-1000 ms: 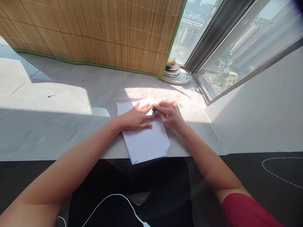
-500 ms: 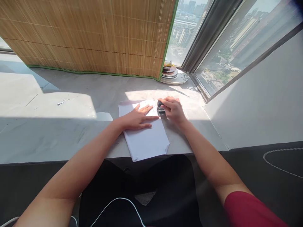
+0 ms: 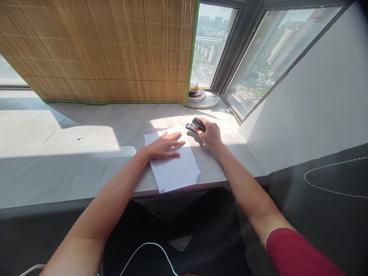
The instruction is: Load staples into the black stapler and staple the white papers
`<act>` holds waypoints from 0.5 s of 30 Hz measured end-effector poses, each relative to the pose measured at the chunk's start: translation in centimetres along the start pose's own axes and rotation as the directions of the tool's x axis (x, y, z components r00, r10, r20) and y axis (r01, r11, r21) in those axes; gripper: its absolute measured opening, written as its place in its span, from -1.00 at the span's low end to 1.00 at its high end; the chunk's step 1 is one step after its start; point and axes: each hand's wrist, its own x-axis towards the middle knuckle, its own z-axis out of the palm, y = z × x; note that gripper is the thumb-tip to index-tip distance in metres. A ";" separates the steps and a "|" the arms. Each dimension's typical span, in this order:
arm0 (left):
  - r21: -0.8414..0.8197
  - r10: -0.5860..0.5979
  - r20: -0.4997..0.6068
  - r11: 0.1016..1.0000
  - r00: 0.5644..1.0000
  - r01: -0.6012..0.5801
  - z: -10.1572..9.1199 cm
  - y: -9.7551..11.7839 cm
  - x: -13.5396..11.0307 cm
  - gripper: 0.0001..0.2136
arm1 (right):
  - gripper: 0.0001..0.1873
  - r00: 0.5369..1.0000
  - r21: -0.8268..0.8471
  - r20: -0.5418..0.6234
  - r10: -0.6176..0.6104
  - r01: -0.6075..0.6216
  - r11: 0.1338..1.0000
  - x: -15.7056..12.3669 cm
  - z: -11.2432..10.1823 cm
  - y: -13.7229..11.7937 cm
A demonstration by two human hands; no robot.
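Observation:
White paper lies on the pale sill, its near end reaching the front edge and its lower corners creased. My left hand rests flat on the upper part of the paper with fingers spread. Just right of the paper, my right hand grips a black stapler. The stapler's jaws are apart and point left, slightly off the paper's edge. Small dark marks show on the paper near its upper right edge.
A bamboo blind with green edging hangs at the back. Stacked plates stand in the window corner. A small scrap lies on the sill to the left. A white cable crosses my lap.
The stapler has come away from the paper's right edge, and its jaws now show apart. My left hand stays flat on the paper. The view has tilted up and shifted right.

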 end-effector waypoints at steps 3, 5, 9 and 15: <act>-0.010 -0.002 -0.333 1.000 0.943 -0.001 -0.7 -0.9 -0.1 -0.63 | -0.59 0.994 0.057 -0.102 0.028 -0.023 0.998 -0.1 0.0 -2.1; -0.039 -0.140 -0.619 0.988 0.773 0.147 -1.3 -2.2 -0.6 -0.74 | -0.63 0.999 0.078 -0.049 -0.017 0.021 0.997 -0.9 0.4 -4.8; -0.165 -0.406 -0.810 0.850 0.423 0.500 -2.3 -5.3 -2.5 -0.73 | -0.71 0.989 0.031 0.145 -0.041 0.037 0.999 -3.4 2.6 -11.0; -0.224 -0.634 -0.724 0.589 0.272 0.777 -2.7 -5.3 -3.5 -0.71 | -0.75 0.953 -0.023 0.301 -0.039 0.048 0.999 -5.6 4.0 -12.7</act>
